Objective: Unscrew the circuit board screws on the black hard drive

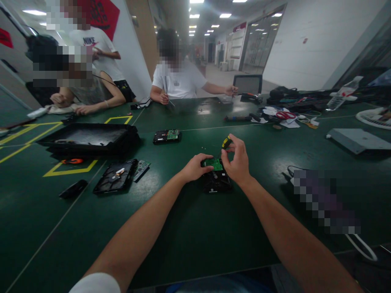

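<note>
A black hard drive (216, 184) lies on the green table in front of me, a green circuit board (215, 164) on its far half. My left hand (197, 167) grips the drive's left side, with the thumb resting on the board. In my right hand (238, 158) is a screwdriver with a yellow and black handle (226, 141), pinched between fingers and thumb. Its shaft slants down toward the board's far right edge, but fingers partly hide the tip, and I cannot tell whether it touches a screw.
Left of me lie another hard drive (115, 177), a loose circuit board (141, 170), a black object (73, 189) and a black tray (128, 136). A further drive (166, 136) sits ahead. On the right are a grey metal box (357, 141) and a blurred-out object (325, 201). Co-workers occupy the far side.
</note>
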Action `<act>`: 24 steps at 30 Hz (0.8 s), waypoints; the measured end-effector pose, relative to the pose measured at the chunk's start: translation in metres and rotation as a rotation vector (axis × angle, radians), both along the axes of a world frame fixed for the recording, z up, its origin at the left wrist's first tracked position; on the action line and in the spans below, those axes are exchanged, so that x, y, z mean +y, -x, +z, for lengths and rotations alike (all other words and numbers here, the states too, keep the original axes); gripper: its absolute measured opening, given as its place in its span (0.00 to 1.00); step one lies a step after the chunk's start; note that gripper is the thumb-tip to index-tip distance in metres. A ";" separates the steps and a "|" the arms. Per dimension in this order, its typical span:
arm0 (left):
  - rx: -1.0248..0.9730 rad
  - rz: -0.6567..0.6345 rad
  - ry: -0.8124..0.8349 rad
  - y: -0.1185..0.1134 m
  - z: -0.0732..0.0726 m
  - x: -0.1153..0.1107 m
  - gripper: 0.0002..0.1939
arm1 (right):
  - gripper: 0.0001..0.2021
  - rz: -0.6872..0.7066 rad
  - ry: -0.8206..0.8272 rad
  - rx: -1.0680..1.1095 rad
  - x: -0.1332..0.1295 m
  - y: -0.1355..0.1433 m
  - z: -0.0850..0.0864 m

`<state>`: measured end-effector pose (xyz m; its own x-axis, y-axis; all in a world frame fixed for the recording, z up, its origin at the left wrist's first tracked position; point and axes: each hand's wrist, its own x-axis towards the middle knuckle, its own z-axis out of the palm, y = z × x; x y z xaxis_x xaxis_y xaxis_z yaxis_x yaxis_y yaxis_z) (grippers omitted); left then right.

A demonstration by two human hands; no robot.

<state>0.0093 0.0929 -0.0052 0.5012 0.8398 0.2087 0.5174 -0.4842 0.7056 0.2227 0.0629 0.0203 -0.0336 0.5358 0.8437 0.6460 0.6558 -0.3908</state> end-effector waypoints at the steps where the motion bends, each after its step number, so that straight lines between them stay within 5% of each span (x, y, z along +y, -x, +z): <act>1: 0.002 0.001 -0.003 0.000 -0.001 0.000 0.27 | 0.31 -0.001 -0.004 0.001 0.000 0.000 0.000; 24: 0.011 -0.011 -0.013 0.001 -0.004 0.003 0.28 | 0.31 0.027 -0.002 0.009 0.001 -0.001 -0.002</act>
<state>0.0084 0.0960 -0.0093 0.5126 0.8316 0.2138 0.5197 -0.4987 0.6937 0.2233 0.0642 0.0184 -0.0404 0.5331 0.8451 0.6242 0.6739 -0.3952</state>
